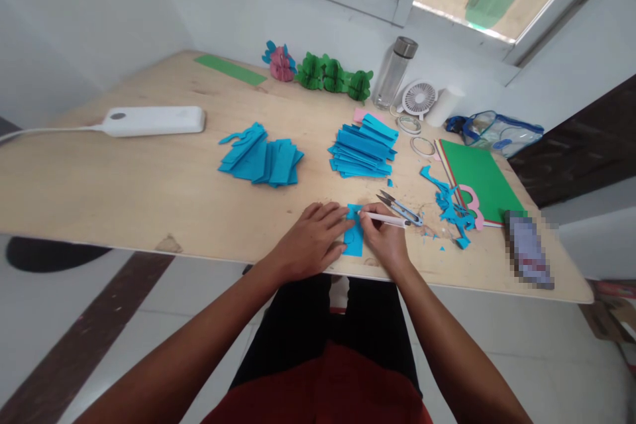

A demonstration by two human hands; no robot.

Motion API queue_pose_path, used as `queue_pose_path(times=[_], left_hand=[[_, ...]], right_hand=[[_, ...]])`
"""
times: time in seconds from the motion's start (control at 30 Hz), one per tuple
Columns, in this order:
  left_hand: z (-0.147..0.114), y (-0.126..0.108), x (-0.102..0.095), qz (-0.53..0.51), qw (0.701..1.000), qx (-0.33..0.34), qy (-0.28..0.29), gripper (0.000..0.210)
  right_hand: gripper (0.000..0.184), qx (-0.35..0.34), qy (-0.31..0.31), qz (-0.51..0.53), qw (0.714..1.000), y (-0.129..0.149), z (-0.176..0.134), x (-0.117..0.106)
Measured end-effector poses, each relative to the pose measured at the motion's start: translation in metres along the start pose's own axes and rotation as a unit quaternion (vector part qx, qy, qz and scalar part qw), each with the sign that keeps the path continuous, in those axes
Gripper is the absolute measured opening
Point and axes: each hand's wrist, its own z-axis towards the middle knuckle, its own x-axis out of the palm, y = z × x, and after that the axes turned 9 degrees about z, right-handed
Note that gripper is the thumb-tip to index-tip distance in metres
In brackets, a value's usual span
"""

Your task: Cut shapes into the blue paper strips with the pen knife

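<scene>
A small blue paper piece (354, 244) lies at the table's front edge, with a faint curved line drawn on it. My left hand (314, 238) rests flat over its left side, fingers stretched out. In my right hand (385, 238) is a white pen (387, 218), its tip at the upper part of the paper. Just beyond that hand lie thread snips (400, 207) with blue handles. Blue paper scraps (452, 209) are strewn to the right. Farther back are a pile of blue paper strips (364, 149) and a fanned pile of blue paper pieces (268, 160).
Green paper ornaments (332, 75), a glass bottle (394, 73), a small fan (419, 99) and tape rolls (422, 146) stand or lie at the back. A white power strip (155, 120) is at left. Green sheets (479, 179) and a blurred-out object (529, 250) lie at right.
</scene>
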Motion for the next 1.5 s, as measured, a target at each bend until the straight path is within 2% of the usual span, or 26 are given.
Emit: queue_pose_path(times=[0.87,1.5], left_hand=[[0.0,0.001,0.004,0.013,1.0,0.009,-0.016,0.04],[0.001,0.002,0.004,-0.005,1.0,0.011,-0.007,0.038]], right_hand=[[0.017,-0.006,-0.007,-0.02,1.0,0.002,-0.017,-0.008],[0.017,-0.007,-0.014,-0.032,0.999,0.011,-0.03,-0.009]])
